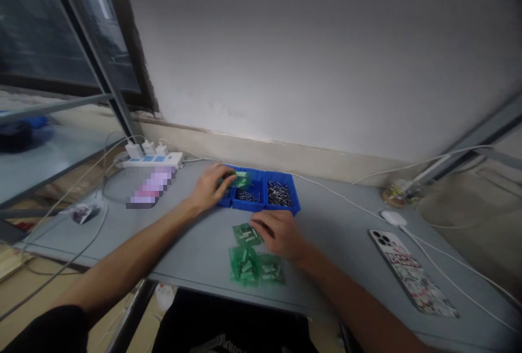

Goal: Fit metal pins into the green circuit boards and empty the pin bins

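Blue plastic parts bin (248,205) with 3 compartments sits at the back of the grey bench (196,255), and the left hand (210,187) is mostly closed on a green plastic bag (241,179) held over the bin's leftmost compartment. That hand hides most of the compartment, so its contents cannot be made out. The middle compartment holds a thin layer of metal pins (248,196), and the right one a fuller heap of similar pins (279,194). Nearer the edge, 3 green bags (244,265) lie close together on the bench, with pins visible inside, so 3 bags look filled while loose pins remain in at least 2 compartments. The right hand (277,233) is half curled, palm down, against the top bag; whether it has hold of it, I cannot tell. A white power strip (153,161) and a phone in a patterned case (411,271) lie well to either side.
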Demonstrator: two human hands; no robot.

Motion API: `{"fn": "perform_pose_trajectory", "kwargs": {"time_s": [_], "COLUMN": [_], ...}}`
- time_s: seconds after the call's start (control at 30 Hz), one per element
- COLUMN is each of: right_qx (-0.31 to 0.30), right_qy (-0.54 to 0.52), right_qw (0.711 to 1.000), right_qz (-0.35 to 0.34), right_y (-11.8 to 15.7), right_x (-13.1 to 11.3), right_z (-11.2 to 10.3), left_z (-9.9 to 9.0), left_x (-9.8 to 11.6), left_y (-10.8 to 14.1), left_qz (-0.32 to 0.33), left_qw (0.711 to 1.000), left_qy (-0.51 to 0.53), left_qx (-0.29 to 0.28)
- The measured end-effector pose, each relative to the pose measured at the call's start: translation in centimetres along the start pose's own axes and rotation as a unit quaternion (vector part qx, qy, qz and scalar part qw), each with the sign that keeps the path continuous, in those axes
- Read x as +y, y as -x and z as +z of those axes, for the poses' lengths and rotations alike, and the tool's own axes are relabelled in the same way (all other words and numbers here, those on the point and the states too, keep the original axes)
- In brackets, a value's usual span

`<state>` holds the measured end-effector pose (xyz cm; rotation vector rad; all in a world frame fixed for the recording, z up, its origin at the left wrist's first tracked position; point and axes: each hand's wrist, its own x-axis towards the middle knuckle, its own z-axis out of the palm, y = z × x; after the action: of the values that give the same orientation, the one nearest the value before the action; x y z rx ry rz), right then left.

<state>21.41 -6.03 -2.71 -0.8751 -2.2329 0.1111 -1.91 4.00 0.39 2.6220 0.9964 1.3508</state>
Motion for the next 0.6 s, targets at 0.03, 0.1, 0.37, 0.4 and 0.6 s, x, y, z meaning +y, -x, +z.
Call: {"fn": "perform_pose_trajectory", "kwargs": {"time_s": [0.03, 0.1, 0.37, 0.4, 0.6], "right_qx": [-0.036, -0.097, -0.16, -0.164, -0.171], "right_qy": [0.008, 0.024, 0.011, 0.008, -0.009], "right_qw": [0.999, 0.993, 0.987, 0.986, 0.985], "right_qz": [-0.024, -0.056, -0.029, -0.024, -0.011], "right_y": [-0.1, -0.2, -0.1, -0.1, 0.0], "right_x": [-0.2, -0.5, -0.5, -0.5, -0.5], "right_z": [0.0, 0.0, 0.0, 0.0, 0.3], "left_z": [-0.2, -0.5, -1.2, -1.2, -1.7], "left_x": [-0.7, -2.0, -3.8, -3.8, -3.7], "left_y": [-0.2, -0.4, -0.7, -0.7, -0.9], "left_qz": [-0.029, -0.073, -0.115, -0.111, -0.08], "left_qw": [0.999, 0.996, 0.984, 0.984, 0.978], "left_qy": [-0.017, -0.047, -0.07, -0.073, -0.066], "left_qx": [-0.005, -0.013, -0.113, -0.12, -0.183]}}
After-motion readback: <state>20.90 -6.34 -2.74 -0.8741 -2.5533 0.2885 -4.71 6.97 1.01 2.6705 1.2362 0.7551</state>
